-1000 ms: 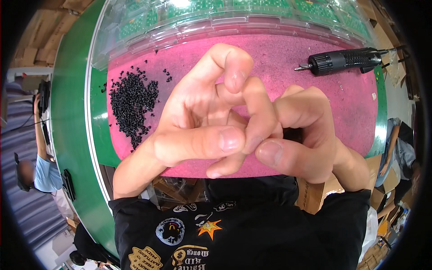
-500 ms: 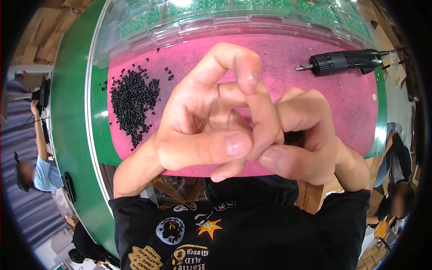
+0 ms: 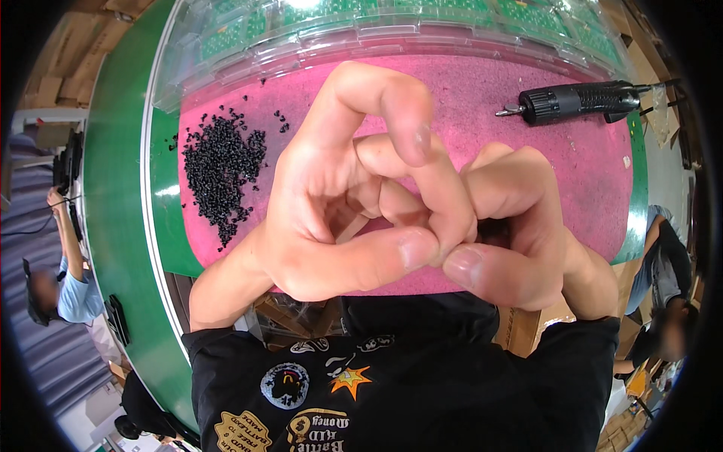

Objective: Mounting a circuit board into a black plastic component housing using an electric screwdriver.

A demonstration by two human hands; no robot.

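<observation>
Close in front of me, above the pink mat (image 3: 452,83), my two hands meet at the fingertips. My left hand (image 3: 324,188) has its thumb pressed against a finger and its index finger bent above. My right hand (image 3: 520,218) is closed, its thumb tip touching the fingers of the left. Whatever may sit between the fingertips is hidden. Left of the hands lies a heap of small black screws (image 3: 220,173), some scattered around it. A black electric screwdriver (image 3: 576,102) rests at the right of the mat, its bit pointing left.
Clear plastic trays (image 3: 392,34) with green circuit boards stand along the mat's far edge. A green table (image 3: 120,151) stretches away on the left. People are nearby: one in a light blue top (image 3: 79,295) at left, another (image 3: 663,256) at right. Cardboard (image 3: 553,313) shows below the mat.
My left thumb has moved right and closed against the finger beside the right thumb; a lower left finger that stuck out is now tucked away. The screws and screwdriver stay put.
</observation>
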